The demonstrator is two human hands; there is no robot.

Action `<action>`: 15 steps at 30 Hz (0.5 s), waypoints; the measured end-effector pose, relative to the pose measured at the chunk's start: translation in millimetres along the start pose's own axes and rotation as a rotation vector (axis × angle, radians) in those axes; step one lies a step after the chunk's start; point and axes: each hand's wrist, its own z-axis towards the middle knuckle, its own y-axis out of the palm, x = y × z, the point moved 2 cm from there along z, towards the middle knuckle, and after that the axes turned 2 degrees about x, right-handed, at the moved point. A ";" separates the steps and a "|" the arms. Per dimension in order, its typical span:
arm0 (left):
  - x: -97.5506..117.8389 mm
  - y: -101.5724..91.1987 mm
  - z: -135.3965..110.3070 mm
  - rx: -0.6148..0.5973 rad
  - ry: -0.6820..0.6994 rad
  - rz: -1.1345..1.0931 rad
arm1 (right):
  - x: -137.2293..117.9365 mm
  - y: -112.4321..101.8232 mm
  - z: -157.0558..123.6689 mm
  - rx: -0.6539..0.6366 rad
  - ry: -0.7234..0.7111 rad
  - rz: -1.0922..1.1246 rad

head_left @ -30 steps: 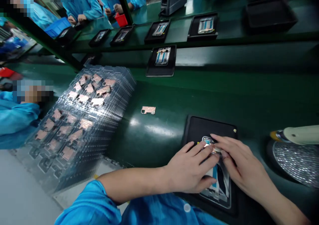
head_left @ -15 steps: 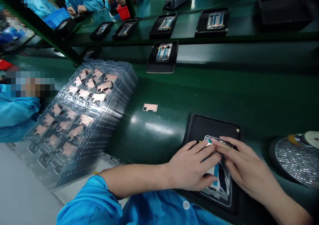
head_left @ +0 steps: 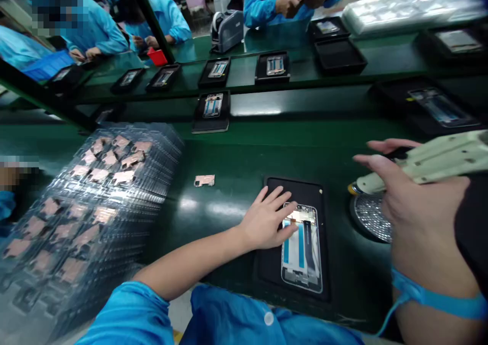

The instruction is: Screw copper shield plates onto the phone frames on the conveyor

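My left hand [head_left: 267, 220] lies with fingers spread over the upper left of an opened phone [head_left: 301, 263], touching it and the black tray [head_left: 269, 268] around it. Blue strips and a black ribbon show inside the phone; its upper left part is under my fingers. Off to the right, my right hand [head_left: 415, 212] grips a pale green electric screwdriver [head_left: 446, 156], held tilted with its tip to the left. Below that tip is a round dish [head_left: 369, 215] with a glittering, beaded-looking metal surface. A blue strap [head_left: 438, 296] circles my right wrist.
At left stands a tall stack of clear plastic trays [head_left: 152, 202] with several copper-coloured circuit boards. One loose board [head_left: 205, 180] lies on the green bench. Black trays with phones [head_left: 211, 112] line the back, near a tape dispenser [head_left: 227, 32]. Co-workers sit opposite.
My right hand has left the phone and moved right, taking hold of the electric screwdriver. My left hand stays at the phone, fingers now spread flatter. The view has shifted right.
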 end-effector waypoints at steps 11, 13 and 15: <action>-2.7 1.6 13.2 0.081 0.021 -0.036 | 13.6 -34.0 -8.3 0.158 -0.227 -0.078; -2.0 0.5 13.4 0.057 0.020 -0.038 | 18.5 -36.0 -6.8 0.169 -0.237 -0.076; -1.6 -0.3 13.9 0.039 0.019 -0.041 | 22.4 -36.2 -4.5 0.178 -0.231 -0.073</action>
